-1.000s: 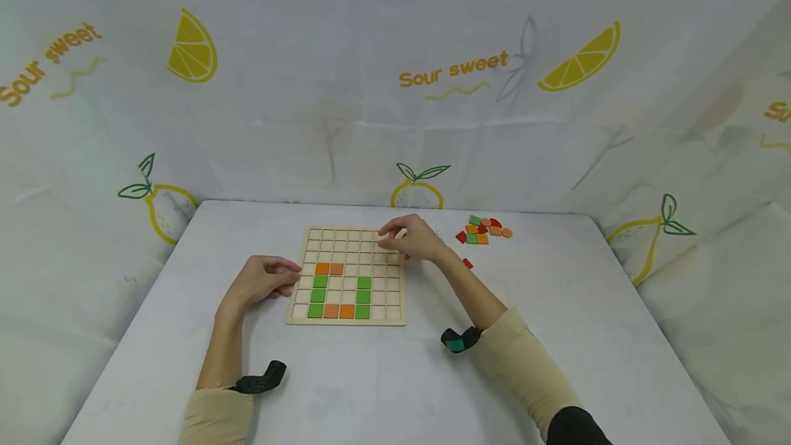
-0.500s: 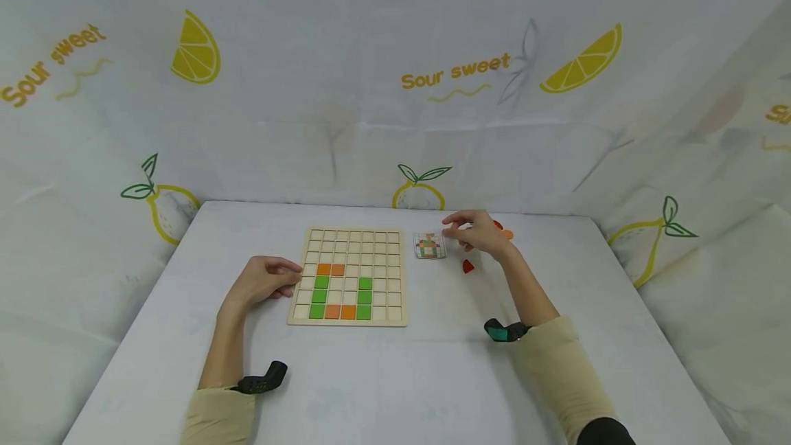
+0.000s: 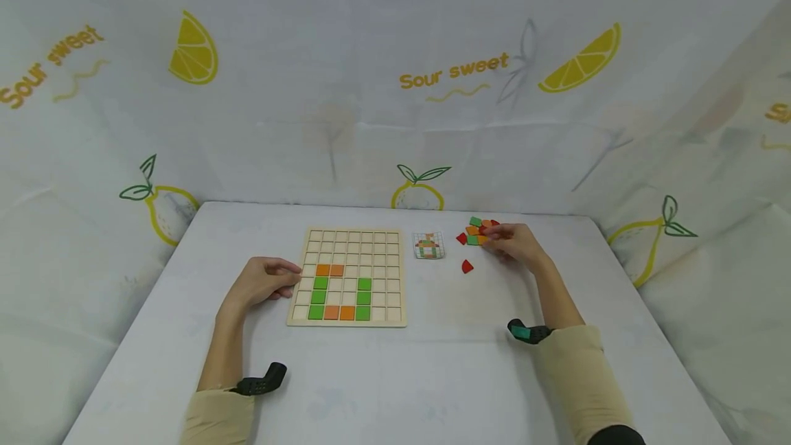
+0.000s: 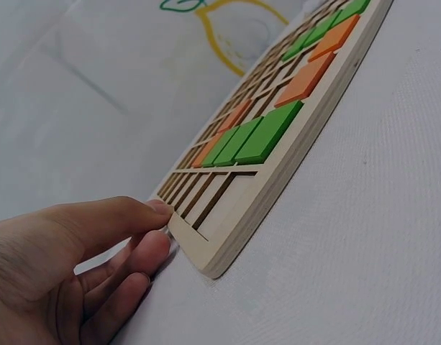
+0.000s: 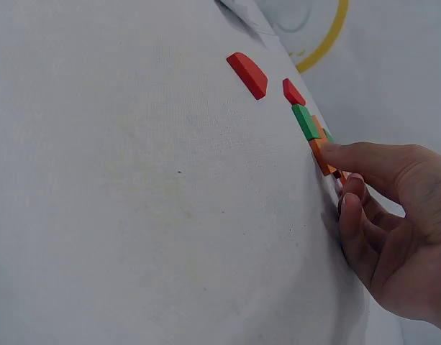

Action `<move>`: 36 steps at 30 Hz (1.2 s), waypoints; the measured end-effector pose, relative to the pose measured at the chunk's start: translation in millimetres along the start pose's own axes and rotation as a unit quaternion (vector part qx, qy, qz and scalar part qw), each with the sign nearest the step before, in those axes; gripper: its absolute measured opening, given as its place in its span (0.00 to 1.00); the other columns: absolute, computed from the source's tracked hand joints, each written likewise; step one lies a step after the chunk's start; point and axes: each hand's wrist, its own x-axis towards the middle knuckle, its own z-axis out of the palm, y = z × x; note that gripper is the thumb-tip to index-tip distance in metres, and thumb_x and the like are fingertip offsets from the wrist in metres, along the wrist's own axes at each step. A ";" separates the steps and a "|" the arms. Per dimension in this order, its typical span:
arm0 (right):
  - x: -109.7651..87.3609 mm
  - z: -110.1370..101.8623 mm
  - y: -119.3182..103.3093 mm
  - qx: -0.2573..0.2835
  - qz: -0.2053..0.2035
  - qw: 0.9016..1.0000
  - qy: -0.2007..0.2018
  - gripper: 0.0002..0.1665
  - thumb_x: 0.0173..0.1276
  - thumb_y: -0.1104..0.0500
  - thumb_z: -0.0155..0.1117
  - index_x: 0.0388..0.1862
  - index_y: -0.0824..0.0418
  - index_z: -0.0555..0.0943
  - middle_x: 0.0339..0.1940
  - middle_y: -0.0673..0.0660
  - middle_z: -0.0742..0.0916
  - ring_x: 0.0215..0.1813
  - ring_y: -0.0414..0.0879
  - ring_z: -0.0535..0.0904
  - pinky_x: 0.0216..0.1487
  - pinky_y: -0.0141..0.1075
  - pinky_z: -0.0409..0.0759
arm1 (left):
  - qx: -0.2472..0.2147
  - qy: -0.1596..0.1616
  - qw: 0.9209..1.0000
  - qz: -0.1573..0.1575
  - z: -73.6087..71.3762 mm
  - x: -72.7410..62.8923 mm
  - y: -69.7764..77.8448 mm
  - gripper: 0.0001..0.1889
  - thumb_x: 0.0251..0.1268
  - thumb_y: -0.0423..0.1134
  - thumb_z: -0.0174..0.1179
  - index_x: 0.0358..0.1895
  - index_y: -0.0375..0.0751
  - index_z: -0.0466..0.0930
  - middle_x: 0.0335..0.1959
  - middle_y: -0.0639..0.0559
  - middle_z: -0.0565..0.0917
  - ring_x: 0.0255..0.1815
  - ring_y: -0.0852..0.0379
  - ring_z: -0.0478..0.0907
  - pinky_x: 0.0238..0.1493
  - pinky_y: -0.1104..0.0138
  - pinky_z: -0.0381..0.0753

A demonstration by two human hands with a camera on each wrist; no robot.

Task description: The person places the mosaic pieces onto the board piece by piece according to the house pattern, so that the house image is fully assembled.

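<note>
Orange square tile (image 3: 483, 240) just left of our right hand (image 3: 516, 244), grip unclear; left hand (image 3: 262, 278) relaxed, thumb against grid board (image 3: 379, 285).

A pale wooden grid board (image 3: 391, 280) lies flat, the left hand (image 3: 261, 280) touching its left edge. Six green and four orange square tiles (image 3: 318, 297) sit in its nearer rows. Right of it, red, green and orange pieces (image 3: 472, 231) cluster at the right hand (image 3: 516, 244); a red fan-shaped piece (image 3: 467, 266) lies apart.
</note>
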 end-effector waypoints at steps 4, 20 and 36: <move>2.3 1.4 6.3 0.001 -0.004 1.000 0.006 0.24 0.76 0.55 0.73 0.66 0.65 0.84 0.48 0.56 0.79 0.33 0.43 0.75 0.34 0.29 0.79 | 0.001 0.000 1.000 0.004 0.2 -0.6 -0.6 0.17 0.71 0.44 0.73 0.55 0.36 0.90 0.28 0.56 0.89 0.27 0.61 0.85 0.32 0.68 0.83; -2.8 2.1 1.8 -0.056 -0.012 0.998 -0.003 0.27 0.74 0.52 0.76 0.64 0.66 0.84 0.52 0.61 0.79 0.33 0.45 0.75 0.34 0.29 0.78 | -0.008 -0.007 1.000 0.006 0.0 -1.4 -0.5 0.18 0.71 0.43 0.73 0.56 0.34 0.89 0.27 0.57 0.89 0.27 0.62 0.85 0.31 0.68 0.83; -6.7 0.7 10.9 -0.059 -0.046 0.997 0.024 0.24 0.73 0.52 0.77 0.58 0.69 0.87 0.35 0.55 0.81 0.27 0.45 0.80 0.33 0.30 0.80 | -0.006 -0.007 1.000 0.003 0.0 -0.8 0.3 0.17 0.72 0.42 0.72 0.56 0.34 0.89 0.26 0.57 0.89 0.26 0.62 0.84 0.31 0.68 0.83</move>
